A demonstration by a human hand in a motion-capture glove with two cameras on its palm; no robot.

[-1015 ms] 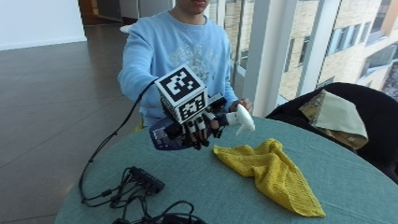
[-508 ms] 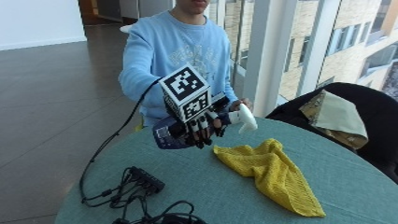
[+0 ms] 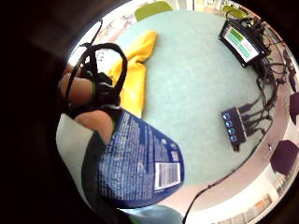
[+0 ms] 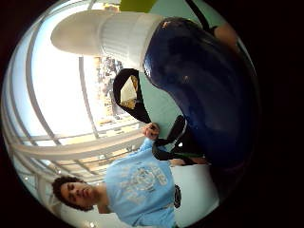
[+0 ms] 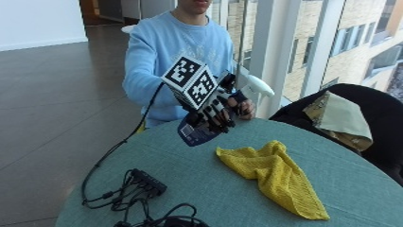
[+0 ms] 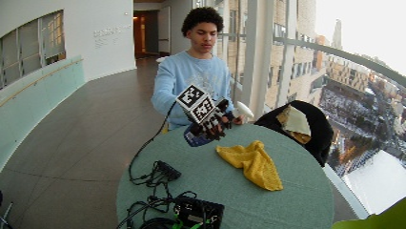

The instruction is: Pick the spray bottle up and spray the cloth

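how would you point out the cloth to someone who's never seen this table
Start at the round green table. On the side away from the black cables, ahead of the gloved hand, lies a crumpled cloth. It is the only bright yellow thing there.

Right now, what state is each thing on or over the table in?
Spray bottle: lifted off the table, tilted, white nozzle toward the window side.
Right hand: gloved, fingers curled round the bottle.
Yellow cloth: crumpled on the table, untouched.
Black hub: lying on the table, cables plugged in.
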